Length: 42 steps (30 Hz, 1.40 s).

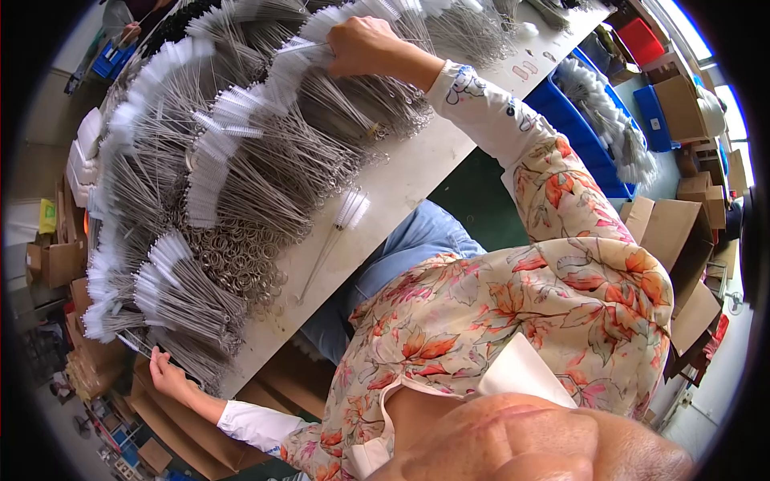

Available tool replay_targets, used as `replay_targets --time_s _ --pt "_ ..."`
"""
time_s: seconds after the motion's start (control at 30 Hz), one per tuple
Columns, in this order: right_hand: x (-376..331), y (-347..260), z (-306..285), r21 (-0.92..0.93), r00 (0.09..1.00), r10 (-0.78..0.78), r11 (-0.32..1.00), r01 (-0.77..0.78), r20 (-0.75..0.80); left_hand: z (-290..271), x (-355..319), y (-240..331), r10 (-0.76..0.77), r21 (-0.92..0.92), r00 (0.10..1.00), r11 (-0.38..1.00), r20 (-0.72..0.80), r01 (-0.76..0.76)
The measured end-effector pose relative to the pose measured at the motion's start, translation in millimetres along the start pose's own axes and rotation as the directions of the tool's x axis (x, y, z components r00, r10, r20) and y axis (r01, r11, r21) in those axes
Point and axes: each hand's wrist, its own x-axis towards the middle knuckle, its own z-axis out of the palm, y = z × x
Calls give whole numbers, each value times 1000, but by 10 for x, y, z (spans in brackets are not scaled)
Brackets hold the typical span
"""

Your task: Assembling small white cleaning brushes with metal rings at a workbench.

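Many straw brushes with white bristle heads and thin wire stems ending in loops lie in bundles on the white table. My right hand [361, 48] is closed at the far side of the pile, pinching a straw brush [301, 48] whose bristles point left. Low at the left table end, my left hand [167, 373] pinches the thin stem of another straw brush [127, 342]. Close to it lies a fanned bundle of brushes [188, 289]. A few loose brushes [350, 210] rest apart near the table's front edge. My fingers partly hide both held stems.
The white table [417, 172] runs diagonally, its front edge near my lap. A blue crate [553, 100] with more white brushes stands at the right. Cardboard boxes [678, 240] are stacked behind it. Below the table's left end are open cardboard boxes [180, 425].
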Motion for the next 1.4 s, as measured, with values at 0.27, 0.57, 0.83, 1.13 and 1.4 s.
replay_targets --time_s 0.27,0.57,0.83,1.13,1.4 --pt "84 142 -197 411 973 -15 905 111 -230 167 -262 262 65 -305 998 950 -22 -68" --pt "-426 1928 -808 560 833 303 829 10 -463 165 -741 494 -45 -340 998 939 35 54" --pt "-609 2752 -150 -184 939 1 981 -69 -344 348 -883 194 -89 -504 982 848 165 162" --pt "-312 2139 -777 315 795 313 935 -163 -520 441 -1040 102 -127 -701 968 669 218 246" --pt "-353 -95 -628 985 967 -201 -103 138 -157 1361 -2053 1383 359 -537 840 838 407 -97"
